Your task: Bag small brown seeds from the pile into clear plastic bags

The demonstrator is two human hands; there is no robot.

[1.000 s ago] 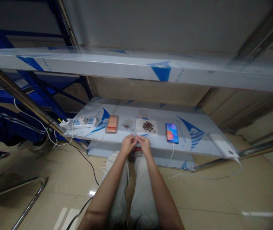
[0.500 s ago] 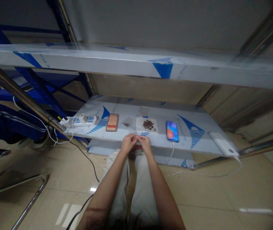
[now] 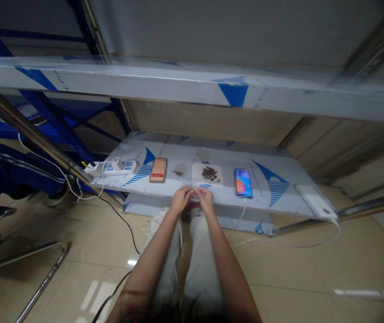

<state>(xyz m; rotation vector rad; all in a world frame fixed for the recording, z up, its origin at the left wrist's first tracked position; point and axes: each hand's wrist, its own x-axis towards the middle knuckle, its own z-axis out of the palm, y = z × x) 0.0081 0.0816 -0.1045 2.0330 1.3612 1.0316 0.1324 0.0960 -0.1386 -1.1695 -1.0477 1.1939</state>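
My left hand [image 3: 182,199] and my right hand [image 3: 205,200] meet at the front edge of the low shelf [image 3: 222,197], above my knees. Both are closed, thumbs and fingers pinched together at the fingertips. Whatever they grip is too small to make out. Just beyond them a heap of small dark brown pieces [image 3: 209,174] lies on a clear plastic sheet or bag [image 3: 196,180]. To its left is another clear plastic bag [image 3: 185,169] with a few dark bits. A third clear piece of plastic [image 3: 203,154] lies behind the heap.
A phone with a tan screen [image 3: 158,169] lies left, and a phone with a blue screen [image 3: 243,183] lies right, cabled. A power strip [image 3: 121,168] sits at the left end, a white box [image 3: 315,201] at the right. An upper shelf [image 3: 178,83] crosses above. Another person's leg [image 3: 23,172] shows at left.
Both hands stay pinched together at the shelf edge, with only slight finger movement. The whole view has shifted a little.
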